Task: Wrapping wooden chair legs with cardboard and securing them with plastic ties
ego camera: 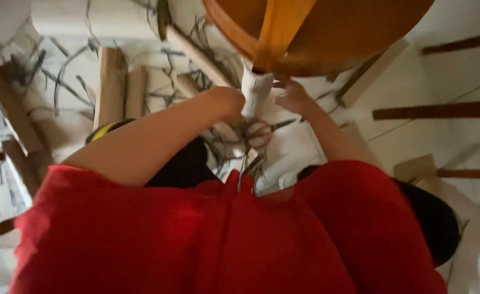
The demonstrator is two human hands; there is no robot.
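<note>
A round orange-brown wooden stool seat fills the top of the head view, turned so that a leg points toward me. That leg is wrapped in white cloth or paper. My left hand is closed around the white wrapped leg from the left. On the other side, my right hand touches it with fingers curled near its top. A pair of scissors lies just below both hands on a white sheet. My red shirt covers the lower part of the view.
Strips of brown cardboard and thin dark fibre strands litter the pale floor at the left. Dark wooden slats lie at the right, with a cardboard piece near them.
</note>
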